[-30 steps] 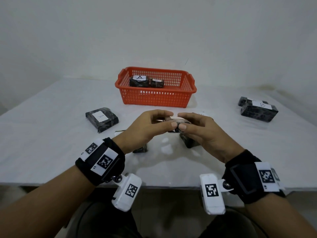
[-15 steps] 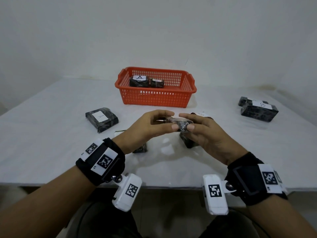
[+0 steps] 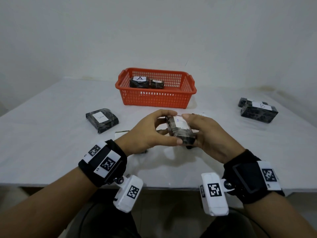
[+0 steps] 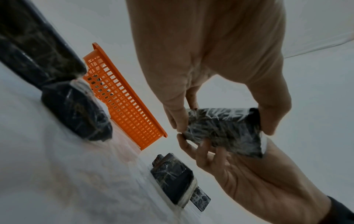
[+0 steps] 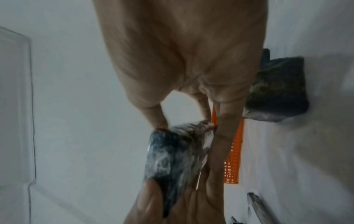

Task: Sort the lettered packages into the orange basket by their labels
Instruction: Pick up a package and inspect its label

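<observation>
Both hands hold one dark plastic-wrapped package above the table's middle, white label facing up; only a short stroke of its letter shows. My left hand grips its left end between thumb and fingers, and my right hand grips its right end. The left wrist view shows the package pinched from both sides. In the right wrist view the package is blurred. The orange basket stands behind the hands and holds a package marked A and a smaller one.
A flat package marked A lies on the white table at left. At right sits a package marked B with another behind it. More packages lie under the hands. The table's front edge is near my wrists.
The package was held edge-on between the fingertips; now it is turned so its white label faces up. The right wrist has shifted slightly right.
</observation>
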A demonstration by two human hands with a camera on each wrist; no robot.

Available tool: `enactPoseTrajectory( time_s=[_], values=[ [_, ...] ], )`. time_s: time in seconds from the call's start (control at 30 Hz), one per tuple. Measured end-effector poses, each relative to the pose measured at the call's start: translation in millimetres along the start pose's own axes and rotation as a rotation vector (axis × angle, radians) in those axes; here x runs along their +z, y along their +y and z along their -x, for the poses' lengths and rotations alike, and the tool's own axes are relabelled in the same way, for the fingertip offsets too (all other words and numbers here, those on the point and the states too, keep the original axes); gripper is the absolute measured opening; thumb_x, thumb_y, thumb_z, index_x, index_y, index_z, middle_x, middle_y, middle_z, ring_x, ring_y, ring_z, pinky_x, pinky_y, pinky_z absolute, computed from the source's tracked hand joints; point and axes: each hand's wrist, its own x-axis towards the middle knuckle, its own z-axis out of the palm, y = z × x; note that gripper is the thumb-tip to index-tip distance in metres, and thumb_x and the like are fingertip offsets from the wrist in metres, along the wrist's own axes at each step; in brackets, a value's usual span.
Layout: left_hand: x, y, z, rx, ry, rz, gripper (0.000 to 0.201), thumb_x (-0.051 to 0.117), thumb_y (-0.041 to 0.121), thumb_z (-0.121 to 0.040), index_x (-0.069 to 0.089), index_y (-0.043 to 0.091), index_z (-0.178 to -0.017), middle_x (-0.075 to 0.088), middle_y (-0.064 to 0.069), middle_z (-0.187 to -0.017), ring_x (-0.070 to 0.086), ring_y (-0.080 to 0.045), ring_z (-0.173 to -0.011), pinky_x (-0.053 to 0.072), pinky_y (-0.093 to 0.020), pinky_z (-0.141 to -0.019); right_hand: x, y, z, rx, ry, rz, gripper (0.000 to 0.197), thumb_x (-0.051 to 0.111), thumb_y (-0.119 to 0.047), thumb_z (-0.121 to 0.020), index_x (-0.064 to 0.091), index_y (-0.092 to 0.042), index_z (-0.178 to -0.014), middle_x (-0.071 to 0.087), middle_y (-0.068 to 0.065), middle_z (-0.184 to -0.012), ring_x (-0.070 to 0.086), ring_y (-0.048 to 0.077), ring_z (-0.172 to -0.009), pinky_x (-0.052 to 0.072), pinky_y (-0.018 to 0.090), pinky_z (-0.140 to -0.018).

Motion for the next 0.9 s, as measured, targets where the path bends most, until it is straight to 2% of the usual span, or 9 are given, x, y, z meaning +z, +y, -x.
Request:
enactPoseTrajectory(
  time_s=[0.1,0.17,0.27,0.37,0.5,0.67,0.73,0.83,0.9],
  values=[
    [4.0,5.4,-0.8,-0.037,0.033,0.017,0.103,0.091,0.034,-0.067,0.040,0.019,-0.155,0.056,0.005,-0.148,0.059,-0.012,-0.133,0.054,-0.036,-0.105,-1.3,2.2,-1.6,-0.025,0.067,0.025,0.033,0.071,-0.012,-0.096,0.067,-0.008,-0.128,0.076,0.018,-0.119,0.077,0.032,-0.096,0.063,0.041,-0.078],
    [5.7,11.7,-2.1,-0.035,0.119,0.067,0.078,0.083,0.036,-0.083,0.049,0.014,-0.150,0.065,0.000,-0.140,0.067,-0.017,-0.125,0.058,-0.035,-0.099,-1.1,2.1,0.7,-0.080,0.065,0.048,0.038,0.074,-0.007,-0.092,0.066,-0.013,-0.129,0.076,0.013,-0.119,0.077,0.031,-0.099,0.061,0.047,-0.086],
    [4.5,20.0,-2.4,0.054,0.219,0.028,0.036,0.073,0.006,-0.093,0.068,0.009,-0.128,0.078,-0.003,-0.117,0.076,-0.020,-0.105,0.062,-0.030,-0.086,0.4,-4.2,4.7,-0.169,0.068,0.061,0.046,0.078,-0.007,-0.087,0.066,-0.021,-0.130,0.075,0.013,-0.121,0.075,0.031,-0.107,0.062,0.048,-0.090],
    [-1.4,23.2,-4.3,0.134,0.283,-0.017,0.044,0.081,-0.005,-0.082,0.070,0.009,-0.122,0.079,-0.005,-0.114,0.077,-0.022,-0.104,0.062,-0.039,-0.091,1.8,-10.8,4.8,-0.161,0.099,0.070,0.041,0.074,-0.025,-0.092,0.062,-0.029,-0.132,0.076,0.008,-0.120,0.076,0.029,-0.106,0.062,0.046,-0.093],
    [-0.5,26.5,-5.5,0.182,0.252,-0.063,0.048,0.083,-0.011,-0.076,0.072,0.013,-0.116,0.077,-0.006,-0.115,0.074,-0.022,-0.109,0.061,-0.045,-0.096,3.6,-13.6,2.2,-0.001,0.068,0.149,0.046,0.058,-0.061,-0.094,0.067,-0.028,-0.126,0.076,0.007,-0.119,0.076,0.027,-0.106,0.061,0.045,-0.095],
    [0.4,23.7,-3.4,0.247,0.212,-0.051,0.048,0.079,-0.017,-0.076,0.072,0.012,-0.113,0.076,-0.010,-0.117,0.073,-0.024,-0.112,0.057,-0.046,-0.102,1.2,-16.1,2.1,0.036,0.005,0.067,0.047,0.064,-0.051,-0.095,0.069,-0.019,-0.129,0.077,0.010,-0.118,0.074,0.030,-0.112,0.059,0.044,-0.101],
    [-0.1,24.5,-1.9,0.256,0.188,-0.057,0.047,0.081,-0.010,-0.079,0.069,0.012,-0.119,0.074,-0.008,-0.123,0.070,-0.022,-0.118,0.054,-0.043,-0.107,-0.7,-17.3,1.8,-0.006,-0.016,0.075,0.049,0.063,-0.049,-0.095,0.069,-0.015,-0.131,0.076,0.011,-0.121,0.072,0.029,-0.115,0.054,0.044,-0.107],
    [1.5,27.4,-1.9,0.133,0.148,-0.185,0.063,0.084,0.040,-0.082,0.060,0.024,-0.138,0.067,0.009,-0.136,0.061,-0.006,-0.130,0.046,-0.037,-0.114,0.2,-19.5,3.0,-0.089,-0.005,0.081,0.052,0.066,-0.048,-0.088,0.072,-0.012,-0.126,0.077,0.009,-0.121,0.071,0.023,-0.117,0.049,0.043,-0.113],
    [3.2,27.9,-2.4,0.054,0.090,-0.225,0.061,0.070,0.061,-0.084,0.063,0.030,-0.136,0.069,0.012,-0.132,0.063,-0.003,-0.123,0.047,-0.036,-0.111,1.8,-19.3,4.6,-0.132,-0.001,0.085,0.053,0.068,-0.047,-0.085,0.074,-0.010,-0.123,0.077,0.006,-0.122,0.071,0.020,-0.118,0.048,0.041,-0.114]
  ],
)
